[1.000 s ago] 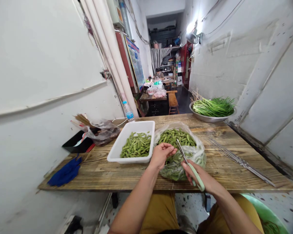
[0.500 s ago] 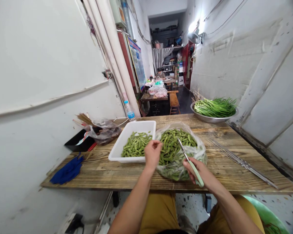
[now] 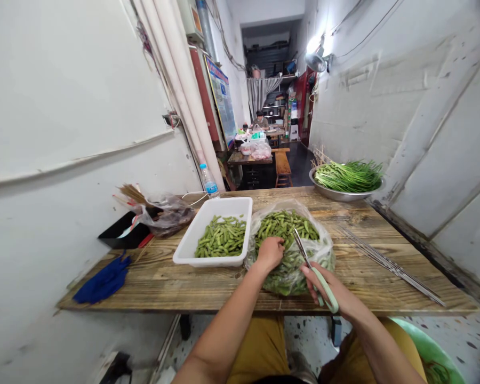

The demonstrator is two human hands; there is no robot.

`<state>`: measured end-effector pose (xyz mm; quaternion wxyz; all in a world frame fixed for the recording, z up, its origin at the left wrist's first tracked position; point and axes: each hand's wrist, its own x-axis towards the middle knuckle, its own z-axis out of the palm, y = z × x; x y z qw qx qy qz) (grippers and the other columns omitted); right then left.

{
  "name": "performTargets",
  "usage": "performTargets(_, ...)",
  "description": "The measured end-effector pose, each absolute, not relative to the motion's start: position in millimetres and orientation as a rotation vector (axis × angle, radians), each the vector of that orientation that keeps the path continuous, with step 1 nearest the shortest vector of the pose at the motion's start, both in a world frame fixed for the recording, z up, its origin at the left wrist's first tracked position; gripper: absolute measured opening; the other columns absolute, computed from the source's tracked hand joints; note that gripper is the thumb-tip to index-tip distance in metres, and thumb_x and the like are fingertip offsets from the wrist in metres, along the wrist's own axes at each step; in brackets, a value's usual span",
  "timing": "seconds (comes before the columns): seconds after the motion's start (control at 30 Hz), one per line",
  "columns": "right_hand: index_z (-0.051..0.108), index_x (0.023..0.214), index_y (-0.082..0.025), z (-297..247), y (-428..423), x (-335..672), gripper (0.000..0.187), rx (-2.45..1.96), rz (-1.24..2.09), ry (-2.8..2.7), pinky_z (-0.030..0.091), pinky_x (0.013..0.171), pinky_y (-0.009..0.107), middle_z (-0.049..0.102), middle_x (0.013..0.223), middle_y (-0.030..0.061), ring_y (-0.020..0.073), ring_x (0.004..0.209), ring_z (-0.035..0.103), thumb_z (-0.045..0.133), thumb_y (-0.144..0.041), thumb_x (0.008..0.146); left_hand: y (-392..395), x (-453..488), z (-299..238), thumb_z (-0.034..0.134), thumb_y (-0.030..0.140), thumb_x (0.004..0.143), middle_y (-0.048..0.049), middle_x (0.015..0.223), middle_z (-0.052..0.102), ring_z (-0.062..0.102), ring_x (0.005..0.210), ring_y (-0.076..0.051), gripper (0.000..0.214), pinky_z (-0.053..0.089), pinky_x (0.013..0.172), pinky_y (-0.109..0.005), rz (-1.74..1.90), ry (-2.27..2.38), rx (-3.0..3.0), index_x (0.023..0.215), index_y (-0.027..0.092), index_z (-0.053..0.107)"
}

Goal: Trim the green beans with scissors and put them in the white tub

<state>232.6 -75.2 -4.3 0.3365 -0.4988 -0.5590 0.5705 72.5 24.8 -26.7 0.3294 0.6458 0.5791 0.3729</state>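
My left hand (image 3: 270,254) is over the near-left part of a clear plastic bag (image 3: 324,257) full of green edamame pods (image 3: 278,224). Its fingers are curled together at the pods, and whatever is between them is hidden. Scissors with pale green handles (image 3: 327,290) are gripped in my right hand (image 3: 318,280), in front of the bag's right side. Their blades point up and away over the pods, the tips slightly apart. Left of the bag stands a white plastic tray (image 3: 181,252), with more edamame pods (image 3: 221,237) lying in it.
Metal skewers (image 3: 392,265) lie at the right, and a metal bowl of green stalks (image 3: 348,194) stands behind them. At the left are a blue cloth (image 3: 102,280), a black box (image 3: 120,232), a crumpled plastic bag (image 3: 170,213) and a water bottle (image 3: 210,183). A person (image 3: 260,121) sits far back.
My left hand has moved right, from the tray's edge onto the pods in the bag. The scissors in my right hand have opened slightly, their handles now spread.
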Motion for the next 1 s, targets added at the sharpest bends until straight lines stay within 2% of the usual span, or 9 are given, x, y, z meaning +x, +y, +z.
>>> performTargets(0.2, 0.045, 0.077, -0.021, -4, -74, 233, 0.035, -1.298, 1.483, -1.487, 0.034, 0.038, 0.018, 0.042, 0.05, -0.0093, 0.0072, 0.039, 0.041, 0.05, -0.056, 0.078, 12, 61, -20, 0.067, 0.02, 0.063, 0.0005, 0.063, 0.062, 0.055, 0.057, -0.013, 0.024, 0.042, 0.058, -0.025, 0.985, 1.088, 1.158, 0.085, 0.013, 0.065)
performTargets(0.4, 0.05, 0.083, -0.021, -11, -70, 232, 0.033, -1.296, 1.343, -1.634, 0.033, 0.039, 0.02, 0.041, 0.049, -0.0084, 0.0084, 0.04, 0.04, 0.05, -0.055, 0.08, -3, 58, -5, 0.068, 0.025, 0.061, 0.0033, 0.053, 0.054, 0.044, 0.048, -0.008, 0.024, 0.034, 0.051, -0.02, 1.006, 1.078, 1.173, 0.082, 0.012, 0.066)
performTargets(0.6, 0.056, 0.08, -0.02, -4, -72, 234, 0.034, -1.331, 1.076, -1.808, 0.04, 0.054, 0.023, 0.054, 0.06, -0.0024, 0.0133, 0.056, 0.049, 0.048, -0.052, 0.082, -6, 56, 1, 0.07, 0.035, 0.06, 0.0011, 0.058, 0.057, 0.039, 0.049, -0.006, 0.028, 0.028, 0.049, -0.02, 1.029, 1.087, 1.272, 0.077, 0.012, 0.069)
performTargets(0.8, 0.06, 0.094, -0.018, -1, -71, 240, 0.038, -1.368, 1.004, -1.916, 0.043, 0.071, 0.029, 0.063, 0.08, 0.0019, 0.0195, 0.074, 0.055, 0.05, -0.052, 0.08, -8, 53, 3, 0.075, 0.039, 0.054, 0.0038, 0.052, 0.05, 0.036, 0.046, -0.004, 0.033, 0.026, 0.046, -0.019, 0.966, 1.055, 1.148, 0.069, 0.011, 0.065)
performTargets(0.9, 0.061, 0.09, -0.018, -2, -71, 240, 0.037, -1.359, 1.022, -1.914, 0.043, 0.07, 0.028, 0.062, 0.077, 0.001, 0.0192, 0.073, 0.055, 0.051, -0.052, 0.08, -8, 52, 7, 0.078, 0.036, 0.052, 0.0053, 0.05, 0.046, 0.033, 0.043, -0.002, 0.034, 0.023, 0.044, -0.018, 0.949, 0.999, 1.075, 0.067, 0.01, 0.062)
performTargets(1.0, 0.062, 0.079, -0.018, -5, -70, 239, 0.035, -1.358, 1.024, -1.863, 0.043, 0.063, 0.026, 0.059, 0.066, -0.0009, 0.0175, 0.065, 0.054, 0.052, -0.052, 0.078, -7, 54, 7, 0.08, 0.031, 0.048, 0.007, 0.048, 0.045, 0.033, 0.04, -0.001, 0.037, 0.02, 0.042, -0.017, 1.025, 0.934, 0.949, 0.072, 0.011, 0.06)
